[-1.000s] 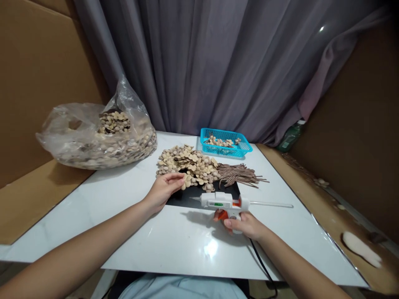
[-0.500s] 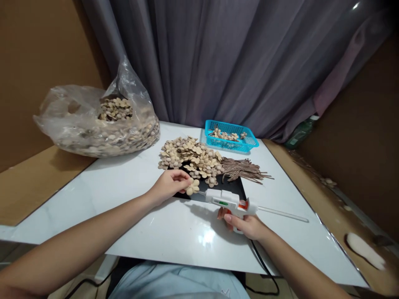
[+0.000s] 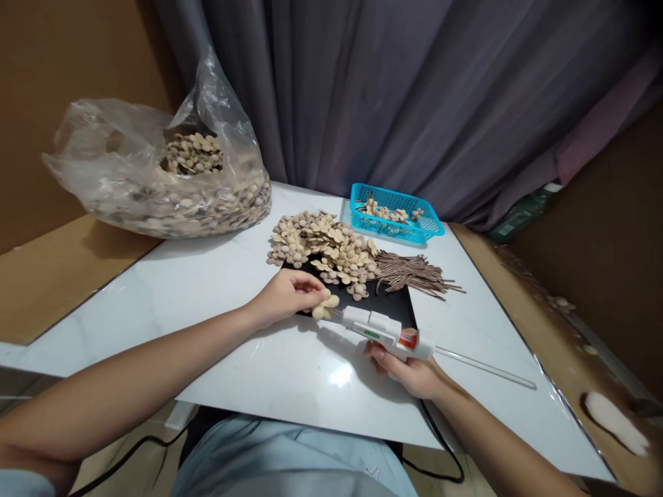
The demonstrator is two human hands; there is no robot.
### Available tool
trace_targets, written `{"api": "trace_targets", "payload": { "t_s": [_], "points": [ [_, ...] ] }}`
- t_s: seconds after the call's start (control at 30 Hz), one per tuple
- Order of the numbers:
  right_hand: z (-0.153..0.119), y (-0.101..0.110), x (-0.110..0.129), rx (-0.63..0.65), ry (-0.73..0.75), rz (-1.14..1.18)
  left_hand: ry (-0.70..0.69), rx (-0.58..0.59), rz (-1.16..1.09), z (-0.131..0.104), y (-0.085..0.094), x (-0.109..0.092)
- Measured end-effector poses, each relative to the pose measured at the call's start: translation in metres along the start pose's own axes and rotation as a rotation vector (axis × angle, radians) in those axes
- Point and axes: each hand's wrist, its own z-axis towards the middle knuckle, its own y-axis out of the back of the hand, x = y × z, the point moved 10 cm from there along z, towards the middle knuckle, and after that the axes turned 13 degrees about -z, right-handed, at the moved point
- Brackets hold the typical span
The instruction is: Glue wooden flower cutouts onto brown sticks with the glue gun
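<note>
Between the thumb and fingers of my left hand [image 3: 296, 295] is a pale flower-shaped piece [image 3: 325, 305], held above the front of a black tray [image 3: 387, 304]. My right hand [image 3: 409, 371] is wrapped round the handle of a white glue gun [image 3: 373, 324]. The gun's nozzle points left and is at the flower piece; whether it touches cannot be made out. A long clear glue stick [image 3: 487, 367] sticks out of the back of the gun. Behind my hands, a heap of similar flower pieces [image 3: 326, 241] lies on the tray, beside a bundle of thin brown stems [image 3: 414, 273].
A blue plastic basket [image 3: 396, 233] with flower pieces and stems stands at the back of the white table [image 3: 217, 276]. At the left back sits a clear plastic bag [image 3: 170, 200] full of flower pieces. A black cord [image 3: 440, 435] hangs below the right side.
The view has tilted slightly. The glue gun has turned a little, its rear end and glue stick lower to the right. Both hands keep their holds.
</note>
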Motion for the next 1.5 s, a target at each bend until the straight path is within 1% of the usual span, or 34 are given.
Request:
{"api": "trace_targets", "payload": {
  "t_s": [0.37, 0.63, 1.03, 1.2, 1.37, 1.5],
  "points": [
    [-0.002, -0.001, -0.004, 0.004, -0.065, 0.004, -0.017, 0.006, 0.003, 0.000, 0.001, 0.000],
    [-0.003, -0.002, -0.007, 0.007, -0.107, 0.003, -0.007, -0.001, -0.036, 0.001, 0.000, 0.000],
    [-0.001, -0.002, -0.007, 0.017, -0.097, -0.026, -0.010, -0.008, -0.031, 0.001, 0.001, 0.000],
    [-0.001, -0.002, -0.003, 0.019, -0.055, -0.067, -0.006, -0.019, -0.068, 0.001, 0.001, -0.001],
    [-0.001, -0.004, -0.001, 0.033, -0.052, -0.069, -0.008, -0.016, -0.108, 0.000, 0.000, -0.005],
    [0.000, -0.003, 0.003, 0.032, -0.008, -0.070, 0.005, -0.028, -0.131, 0.000, 0.000, -0.004]
  ]
}}
